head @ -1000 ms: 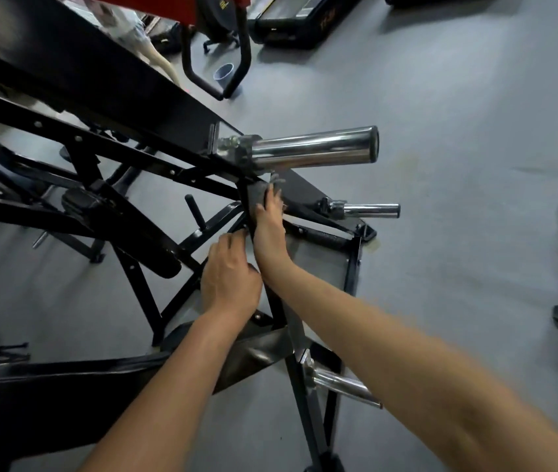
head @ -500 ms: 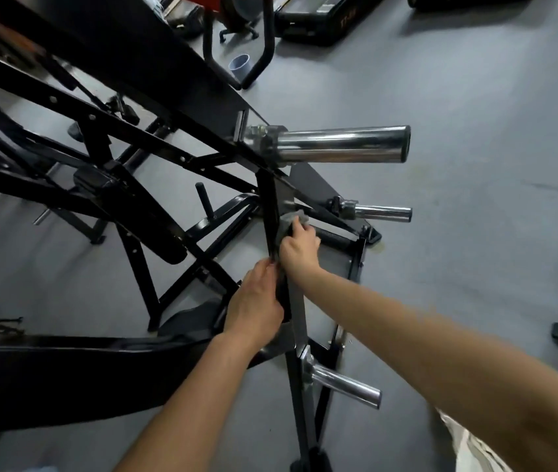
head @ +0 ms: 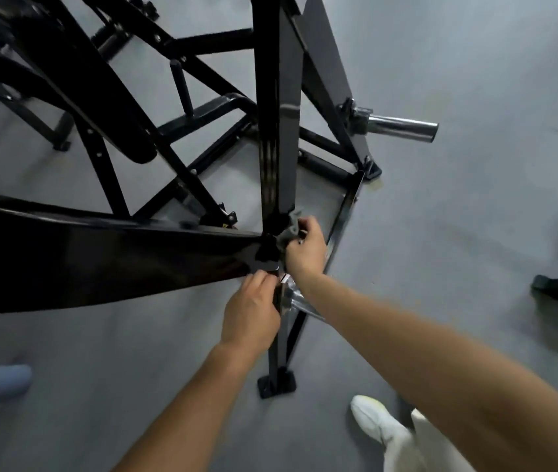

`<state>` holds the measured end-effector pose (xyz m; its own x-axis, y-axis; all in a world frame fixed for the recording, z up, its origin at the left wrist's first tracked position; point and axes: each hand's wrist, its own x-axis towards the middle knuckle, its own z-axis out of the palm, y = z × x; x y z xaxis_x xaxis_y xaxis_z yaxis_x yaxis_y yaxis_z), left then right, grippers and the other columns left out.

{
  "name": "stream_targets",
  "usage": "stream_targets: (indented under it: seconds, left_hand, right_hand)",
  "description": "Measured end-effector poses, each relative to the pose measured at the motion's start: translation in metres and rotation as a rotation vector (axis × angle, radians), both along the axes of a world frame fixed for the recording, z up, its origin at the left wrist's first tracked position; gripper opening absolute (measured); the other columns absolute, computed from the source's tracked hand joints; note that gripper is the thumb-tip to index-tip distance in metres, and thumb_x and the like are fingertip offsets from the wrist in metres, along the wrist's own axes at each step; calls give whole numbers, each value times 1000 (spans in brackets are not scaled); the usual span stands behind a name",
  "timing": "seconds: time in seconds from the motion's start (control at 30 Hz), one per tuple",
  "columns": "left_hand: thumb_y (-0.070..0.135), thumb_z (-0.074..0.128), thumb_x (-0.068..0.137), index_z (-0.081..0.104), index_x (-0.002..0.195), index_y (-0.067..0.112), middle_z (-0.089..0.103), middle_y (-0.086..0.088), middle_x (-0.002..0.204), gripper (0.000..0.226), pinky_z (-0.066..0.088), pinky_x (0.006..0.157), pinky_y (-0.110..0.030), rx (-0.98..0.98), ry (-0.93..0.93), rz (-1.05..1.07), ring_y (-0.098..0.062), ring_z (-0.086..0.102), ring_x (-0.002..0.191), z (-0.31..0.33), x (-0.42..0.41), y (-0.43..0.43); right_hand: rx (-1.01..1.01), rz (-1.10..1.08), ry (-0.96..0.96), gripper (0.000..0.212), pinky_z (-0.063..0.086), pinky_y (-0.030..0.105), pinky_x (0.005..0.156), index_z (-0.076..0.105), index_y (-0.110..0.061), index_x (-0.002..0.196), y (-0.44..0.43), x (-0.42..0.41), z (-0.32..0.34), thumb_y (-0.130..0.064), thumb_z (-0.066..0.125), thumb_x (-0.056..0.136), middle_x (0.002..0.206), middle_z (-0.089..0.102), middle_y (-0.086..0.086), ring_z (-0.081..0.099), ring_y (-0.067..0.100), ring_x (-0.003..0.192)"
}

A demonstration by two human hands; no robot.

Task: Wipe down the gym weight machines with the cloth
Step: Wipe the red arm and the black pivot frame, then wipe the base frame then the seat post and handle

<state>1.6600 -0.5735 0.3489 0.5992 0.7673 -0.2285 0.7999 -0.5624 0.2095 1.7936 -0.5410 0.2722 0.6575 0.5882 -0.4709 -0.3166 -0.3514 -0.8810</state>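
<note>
One black weight machine (head: 66, 260) stands on the grey floor (head: 475, 233) — its top and left side are cut off. Two chrome pegs show: the far peg (head: 403, 126) sticks out clear to the right, and the near peg (head: 296, 301) is half hidden beneath the right forearm. The left hand (head: 250, 315) curls round the upright post (head: 281, 131) low down. The right hand (head: 305, 248) grips one cloth (head: 289, 229) against the joint just above. It is small, grey and blurred, mostly covered by fingers. One white shoe (head: 373, 420) stands near the post's foot.
</note>
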Motion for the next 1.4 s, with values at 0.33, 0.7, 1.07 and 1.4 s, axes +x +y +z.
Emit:
stream_targets:
  seconds: [0.33,0.7,1.07,1.4]
  left_hand:
    - [-3,53,87,69,102,15,69,0,104,29,53,78,-39,-78,-110,286,-23,63,95,-49,17,3]
    - [1,51,86,70,99,15,71,-3,100,26,56,74,-44,-145,-115,615,-29,64,89,-136,-15,-42]
    - [4,54,89,72,104,15,73,-8,107,26,53,79,-42,-298,-143,724,-36,64,99,-194,4,-65]
    - [3,57,90,74,103,19,73,-1,107,27,57,89,-42,-279,-269,751,-24,67,99,-221,-26,-83]
  right_hand:
    - [-33,9,137,26,54,20,51,62,-7,111,7,32,-3,10,57,91,87,64,1,62,15,72]
    - [-84,434,-182,31,46,27,70,62,-14,95,-29,-11,-90,10,50,80,106,60,8,58,26,91]
    - [7,1166,-921,37,51,46,87,68,-11,115,-103,12,-155,-2,71,78,111,57,12,52,35,90]
    - [-28,1017,-1119,63,49,48,107,62,-17,141,-178,-2,-179,2,68,81,151,49,15,45,39,138]
